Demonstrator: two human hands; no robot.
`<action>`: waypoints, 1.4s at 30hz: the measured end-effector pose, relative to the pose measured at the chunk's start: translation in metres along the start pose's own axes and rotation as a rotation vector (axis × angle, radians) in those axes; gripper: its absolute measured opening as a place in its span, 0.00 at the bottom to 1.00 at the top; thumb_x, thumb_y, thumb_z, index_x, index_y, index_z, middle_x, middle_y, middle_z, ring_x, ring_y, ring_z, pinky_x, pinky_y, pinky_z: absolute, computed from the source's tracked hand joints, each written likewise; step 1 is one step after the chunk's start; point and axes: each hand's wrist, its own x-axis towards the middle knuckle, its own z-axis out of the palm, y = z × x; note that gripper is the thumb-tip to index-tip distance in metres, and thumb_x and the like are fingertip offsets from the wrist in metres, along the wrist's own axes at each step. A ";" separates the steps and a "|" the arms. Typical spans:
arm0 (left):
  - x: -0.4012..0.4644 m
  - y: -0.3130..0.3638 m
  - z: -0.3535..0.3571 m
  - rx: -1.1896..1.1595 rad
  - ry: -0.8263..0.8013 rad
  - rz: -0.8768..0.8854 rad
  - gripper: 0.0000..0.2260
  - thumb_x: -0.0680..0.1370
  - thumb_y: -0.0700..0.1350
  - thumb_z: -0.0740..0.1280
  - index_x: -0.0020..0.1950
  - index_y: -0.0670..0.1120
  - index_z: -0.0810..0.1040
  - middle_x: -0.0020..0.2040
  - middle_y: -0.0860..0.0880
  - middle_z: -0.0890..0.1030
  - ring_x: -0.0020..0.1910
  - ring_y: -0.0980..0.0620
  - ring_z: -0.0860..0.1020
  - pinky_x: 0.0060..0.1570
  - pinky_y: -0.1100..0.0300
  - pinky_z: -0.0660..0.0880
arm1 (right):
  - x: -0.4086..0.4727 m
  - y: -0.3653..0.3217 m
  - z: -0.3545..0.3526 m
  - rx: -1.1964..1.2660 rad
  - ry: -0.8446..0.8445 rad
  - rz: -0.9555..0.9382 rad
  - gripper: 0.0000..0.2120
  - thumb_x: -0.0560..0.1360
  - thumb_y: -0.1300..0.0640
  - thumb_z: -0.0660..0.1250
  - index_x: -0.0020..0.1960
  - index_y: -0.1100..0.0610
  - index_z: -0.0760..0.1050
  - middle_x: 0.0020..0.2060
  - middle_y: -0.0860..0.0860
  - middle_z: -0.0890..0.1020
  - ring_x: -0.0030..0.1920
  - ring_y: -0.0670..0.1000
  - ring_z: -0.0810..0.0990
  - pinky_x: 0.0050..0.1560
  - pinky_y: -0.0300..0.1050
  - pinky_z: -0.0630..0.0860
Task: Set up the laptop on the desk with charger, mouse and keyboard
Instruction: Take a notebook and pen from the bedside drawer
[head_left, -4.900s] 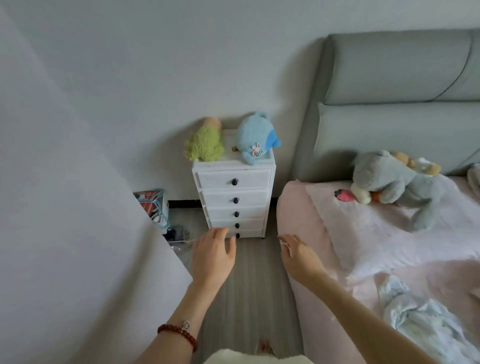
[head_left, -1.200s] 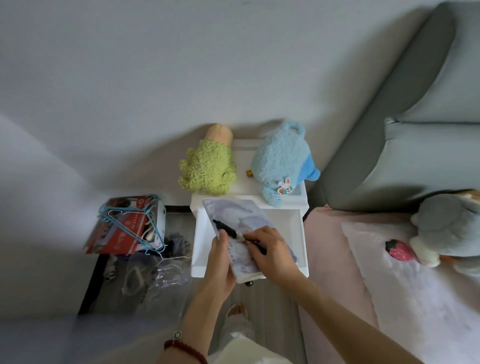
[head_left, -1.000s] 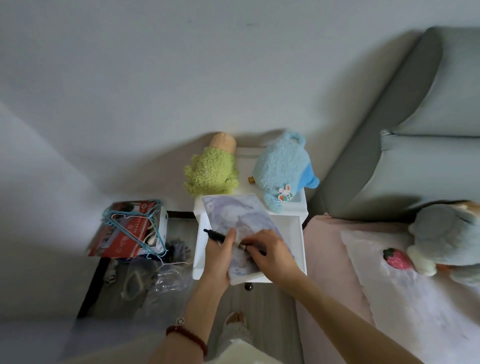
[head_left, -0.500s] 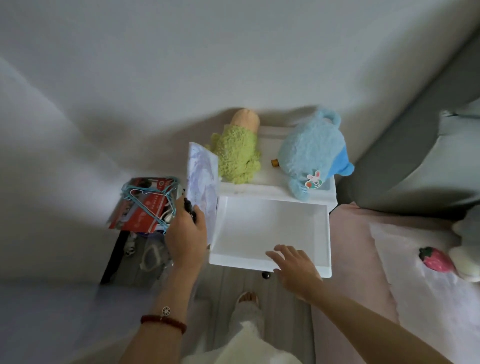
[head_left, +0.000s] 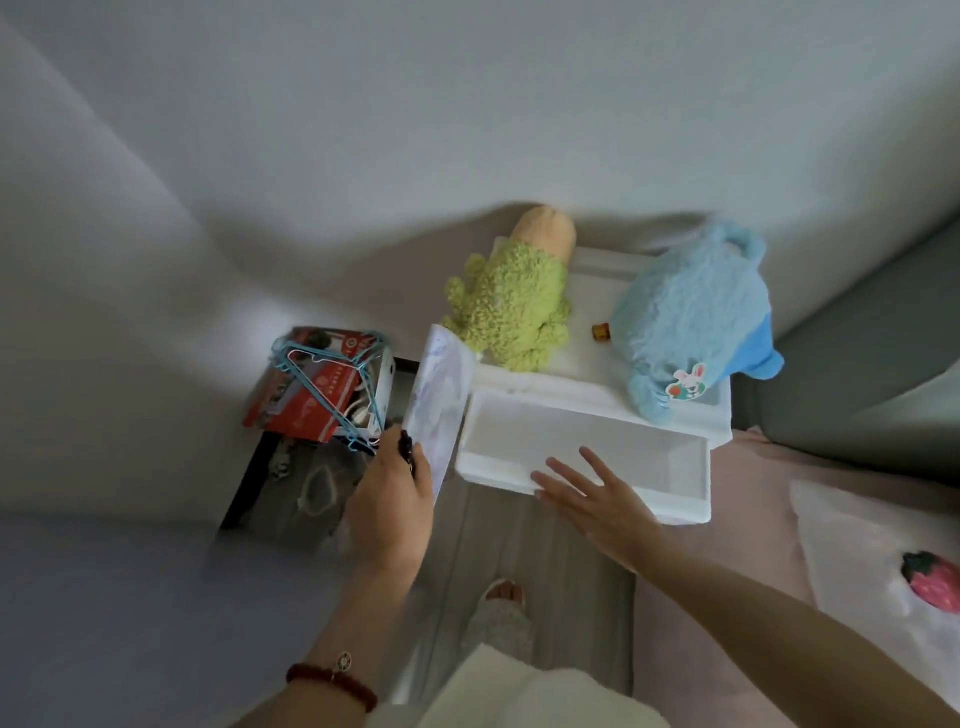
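My left hand (head_left: 392, 506) grips a thin flat item with a pale blue and white pattern (head_left: 439, 402), held on edge left of the drawer, together with a black pen-like thing (head_left: 405, 448). My right hand (head_left: 592, 501) is flat with straight fingers on the front edge of the open top drawer (head_left: 675, 512) of a white drawer cabinet (head_left: 719, 415). The drawer shows nothing inside. No laptop, charger, mouse or keyboard is in view.
A green plush (head_left: 506, 312) and a blue plush (head_left: 691, 327) sit on the cabinet top. A red box with turquoise hangers (head_left: 322, 387) and clear bags lie on the floor at left. A pink bed (head_left: 753, 519) with a strawberry toy (head_left: 930, 584) lies right.
The flat patterned item and pen were lifted out of the drawer and swung left into my left hand alone. My right hand let go and came to the drawer's front edge.
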 end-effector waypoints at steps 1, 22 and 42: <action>0.000 0.001 -0.001 0.002 0.007 -0.016 0.05 0.75 0.38 0.66 0.48 0.37 0.74 0.33 0.38 0.80 0.30 0.38 0.79 0.26 0.55 0.70 | 0.009 0.005 0.000 -0.033 0.043 0.012 0.33 0.72 0.47 0.67 0.73 0.49 0.58 0.75 0.48 0.56 0.74 0.54 0.55 0.71 0.65 0.49; -0.186 0.018 -0.055 -0.215 0.073 -0.525 0.14 0.79 0.50 0.59 0.62 0.46 0.68 0.43 0.44 0.82 0.41 0.42 0.80 0.39 0.54 0.75 | -0.011 0.017 -0.126 1.423 0.121 -0.237 0.36 0.74 0.55 0.67 0.75 0.52 0.50 0.68 0.42 0.61 0.68 0.41 0.59 0.65 0.34 0.59; -0.735 -0.087 -0.184 -0.293 1.136 -1.477 0.09 0.79 0.49 0.59 0.39 0.50 0.69 0.31 0.53 0.76 0.32 0.48 0.76 0.31 0.57 0.69 | -0.278 -0.525 -0.229 1.334 -0.469 -0.898 0.05 0.74 0.60 0.65 0.49 0.57 0.72 0.39 0.50 0.78 0.39 0.47 0.76 0.40 0.42 0.72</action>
